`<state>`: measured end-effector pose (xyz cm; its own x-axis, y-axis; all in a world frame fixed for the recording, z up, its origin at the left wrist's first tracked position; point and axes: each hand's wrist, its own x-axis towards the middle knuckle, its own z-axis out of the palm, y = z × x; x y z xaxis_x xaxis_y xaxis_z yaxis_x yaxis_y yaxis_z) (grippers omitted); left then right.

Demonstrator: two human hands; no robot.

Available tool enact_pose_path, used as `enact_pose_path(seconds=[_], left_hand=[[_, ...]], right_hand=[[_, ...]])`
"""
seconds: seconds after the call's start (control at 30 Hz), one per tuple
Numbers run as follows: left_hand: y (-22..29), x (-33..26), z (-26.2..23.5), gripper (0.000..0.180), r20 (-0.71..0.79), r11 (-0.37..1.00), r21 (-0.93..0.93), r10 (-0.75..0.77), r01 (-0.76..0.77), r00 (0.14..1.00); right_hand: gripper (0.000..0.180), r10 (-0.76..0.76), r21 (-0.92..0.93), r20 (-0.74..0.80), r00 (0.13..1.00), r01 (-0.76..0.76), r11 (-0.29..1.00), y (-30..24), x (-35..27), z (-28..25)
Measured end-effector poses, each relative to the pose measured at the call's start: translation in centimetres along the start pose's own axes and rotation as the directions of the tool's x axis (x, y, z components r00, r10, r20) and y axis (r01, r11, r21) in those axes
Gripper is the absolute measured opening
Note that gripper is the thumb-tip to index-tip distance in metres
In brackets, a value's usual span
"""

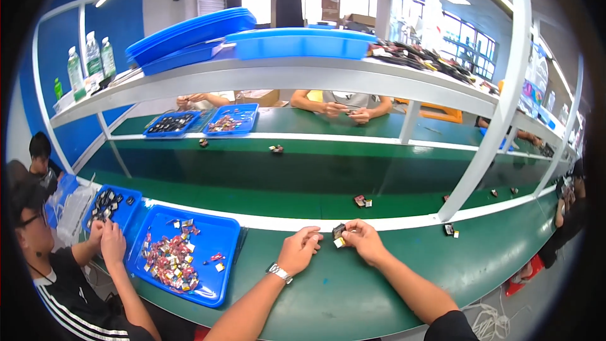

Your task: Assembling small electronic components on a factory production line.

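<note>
Over the green bench, my right hand pinches a small black part with a white and yellow piece hanging from it. My left hand, a metal watch on its wrist, is just left of that part. Its fingers are loosely bent and apart, and nothing shows in them. Left of my left forearm lies a blue tray with a heap of small red, white and yellow pieces. A similar black part with a white and yellow piece lies on the bench to the right.
Beyond a white rail runs a green conveyor belt carrying several small parts. White posts hold up a shelf of blue trays. At left, a co-worker handles pieces by another blue tray. Others sit across.
</note>
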<state>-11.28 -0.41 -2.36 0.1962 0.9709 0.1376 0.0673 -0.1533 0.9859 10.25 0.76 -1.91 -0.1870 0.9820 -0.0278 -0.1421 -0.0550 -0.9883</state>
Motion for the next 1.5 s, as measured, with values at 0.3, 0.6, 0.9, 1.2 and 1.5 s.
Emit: enact_pose_path(seconds=[0.3, 0.6, 0.9, 1.2, 1.5], left_hand=[[0.9, -0.3, 1.2, 0.043, 0.273, 0.958, -0.255, -0.057, 0.129, 0.960], [0.7, -0.1, 1.2, 0.036, 0.168, 0.938, -0.315, -0.096, 0.145, 0.981], [0.8, -0.1, 0.8, 0.037, 0.162, 0.916, -0.345, -0.155, 0.204, 0.974], [0.7, -0.1, 0.9, 0.035, 0.185, 0.930, -0.307, -0.151, 0.203, 0.971], [0.5, -0.1, 0.9, 0.038, 0.277, 0.955, -0.245, -0.094, 0.165, 0.956]], right_hand=[[0.017, -0.164, -0.280, -0.050, 0.985, 0.144, 0.949, 0.0, -2.1, 1.6], [0.039, -0.383, -0.516, -0.051, 0.922, 0.304, 0.801, -1.1, -3.5, 3.5], [0.040, -0.527, -0.693, 0.169, 0.833, 0.480, 0.538, -1.0, -3.2, 2.7], [0.029, -0.574, -0.718, 0.302, 0.761, 0.577, 0.388, -1.1, -2.9, 1.5], [0.017, -0.524, -0.681, 0.359, 0.773, 0.601, 0.420, -1.3, -2.7, 1.6]])
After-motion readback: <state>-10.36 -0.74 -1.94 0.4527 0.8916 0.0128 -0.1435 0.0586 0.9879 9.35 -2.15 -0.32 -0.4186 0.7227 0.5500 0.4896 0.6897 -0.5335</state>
